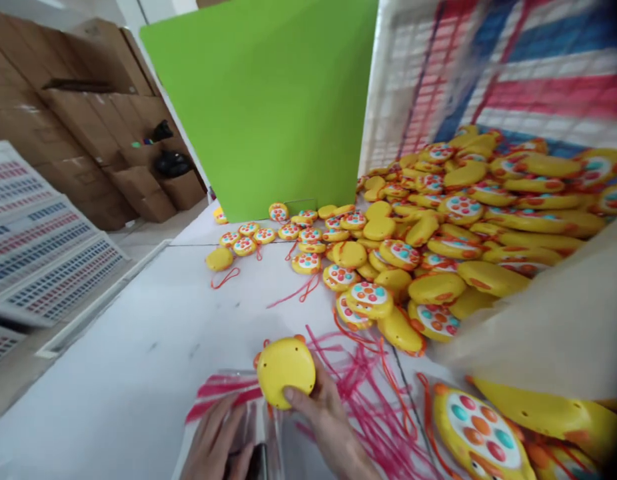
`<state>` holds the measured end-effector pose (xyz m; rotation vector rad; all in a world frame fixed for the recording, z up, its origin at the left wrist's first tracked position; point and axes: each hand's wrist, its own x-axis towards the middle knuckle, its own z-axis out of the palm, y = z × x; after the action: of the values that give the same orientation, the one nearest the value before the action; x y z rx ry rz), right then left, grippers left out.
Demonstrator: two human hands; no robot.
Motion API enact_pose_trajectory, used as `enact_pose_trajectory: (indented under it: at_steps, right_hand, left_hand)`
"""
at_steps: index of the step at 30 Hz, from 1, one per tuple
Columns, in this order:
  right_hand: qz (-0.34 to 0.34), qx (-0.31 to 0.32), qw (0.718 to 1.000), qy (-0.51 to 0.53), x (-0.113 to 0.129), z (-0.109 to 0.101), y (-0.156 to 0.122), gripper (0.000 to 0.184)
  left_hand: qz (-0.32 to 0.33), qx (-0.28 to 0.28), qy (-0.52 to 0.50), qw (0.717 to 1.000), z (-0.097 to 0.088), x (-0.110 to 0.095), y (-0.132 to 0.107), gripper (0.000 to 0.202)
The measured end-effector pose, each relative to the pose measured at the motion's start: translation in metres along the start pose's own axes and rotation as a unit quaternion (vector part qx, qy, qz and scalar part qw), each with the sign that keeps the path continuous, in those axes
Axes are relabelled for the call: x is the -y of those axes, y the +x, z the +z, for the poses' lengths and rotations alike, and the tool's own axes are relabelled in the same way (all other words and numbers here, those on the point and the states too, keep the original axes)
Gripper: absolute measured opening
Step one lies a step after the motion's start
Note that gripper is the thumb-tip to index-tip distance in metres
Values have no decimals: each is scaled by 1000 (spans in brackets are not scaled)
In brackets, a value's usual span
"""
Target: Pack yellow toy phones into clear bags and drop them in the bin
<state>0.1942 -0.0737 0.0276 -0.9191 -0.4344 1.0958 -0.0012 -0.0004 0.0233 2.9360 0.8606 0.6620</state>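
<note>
While right hand (pixel 327 415) pinches yellow toy (pixel 284 371), left hand (pixel 212 437), grip unclear, overlies clear pink-banded bag (pixel 219 388) left of pink strips (pixel 359 381).

Single head-worn view, forward and downward, close above the hands (pixel 331 420) and tabletop (pixel 113 373).

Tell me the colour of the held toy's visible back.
The toy in the right hand has a yellow back, best in the head view.

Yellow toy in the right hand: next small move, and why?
Probably lower the yellow toy toward the pink-striped plastic: the right hand holds it, thumb on its plain back, close to that plastic, where the left hand rests.
</note>
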Motion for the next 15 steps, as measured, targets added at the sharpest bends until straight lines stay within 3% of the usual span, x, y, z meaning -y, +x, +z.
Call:
enact_pose_trajectory:
  at_steps: [7, 15]
  right_hand:
    - [-93, -65, 981, -156, -1, 11, -9, 60]
    - [-233, -52, 895, -378, 9, 13, -12, 35]
  left_hand:
    - [37, -14, -20, 999, 1, -8, 5, 30]
    - [-9, 55, -116, 992, 12, -8, 5, 18]
